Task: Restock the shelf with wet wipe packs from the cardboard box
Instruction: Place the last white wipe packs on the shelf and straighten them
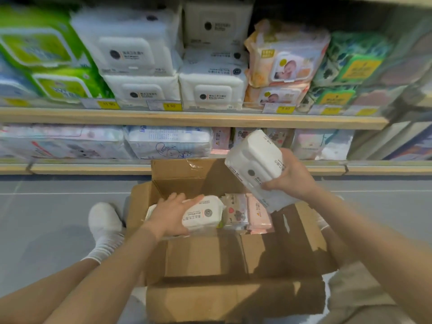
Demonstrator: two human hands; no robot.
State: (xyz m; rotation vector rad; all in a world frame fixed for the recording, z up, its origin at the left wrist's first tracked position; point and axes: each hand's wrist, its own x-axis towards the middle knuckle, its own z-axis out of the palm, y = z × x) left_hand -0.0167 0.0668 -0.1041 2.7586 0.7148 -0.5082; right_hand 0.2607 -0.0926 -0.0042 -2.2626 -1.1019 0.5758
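Right now I have one white wet wipe pack (259, 167) lifted clear of the cardboard box (210, 253) in my right hand (289, 176), its fingers curled round the pack's lower right edge and the thumb clamped across its face. The pack tilts up and to the left of those fingers, its top end in front of the lower shelf (70, 168).

My left hand (173, 216) is down in the box, fingers spread and laid over a second white pack (205, 212) with the palm on its left part; they look only lightly bent, so I read this as resting on the pack, not a firm grip. Just right of those fingertips, still in the box, stand a few slim packs: one with a dark flower print (236, 212) and pink ones (258, 216) beside it.

The box sits open on the grey floor (46, 218), flaps folded outward toward me. Left of my left wrist is my foot in a white shoe and sock (105, 228).

Above my right fingers, the upper shelf (187, 119) carries matching white packs (140, 54) in the middle, green ones (39, 47) to the left, baby-print packs (285, 57) to the right, with yellow price tags (172, 106) along the edge.
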